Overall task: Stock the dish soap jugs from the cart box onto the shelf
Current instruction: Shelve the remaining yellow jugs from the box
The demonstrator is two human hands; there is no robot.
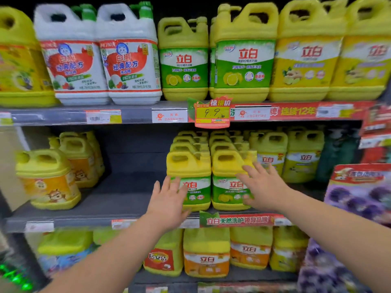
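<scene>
So both hands are up at the middle shelf [127,199], and neither one is holding anything. The left hand [169,199] is spread wide with straight fingers at the left side of the left front jug [189,163]. The right hand [263,187] is just as open across the right side of the right front jug [229,163]. With the motion blur I can't tell if the fingers are touching the plastic or are just short of it.

Those two green-label jugs sit at the near edge of the shelf, side by side, with rows of the same jug packed behind them. The cart box isn't in view at all.

Here's what I'd worry about:
- The jugs sit right at the lip, so any pull toward the near side could tip one off.
- There's bare shelf to the left of the rows, so an uneven squeeze from the right could skid the left jug sideways into that gap.
- A hard push toward the far side probably just jams the rows behind and twists the labels off-face.
</scene>
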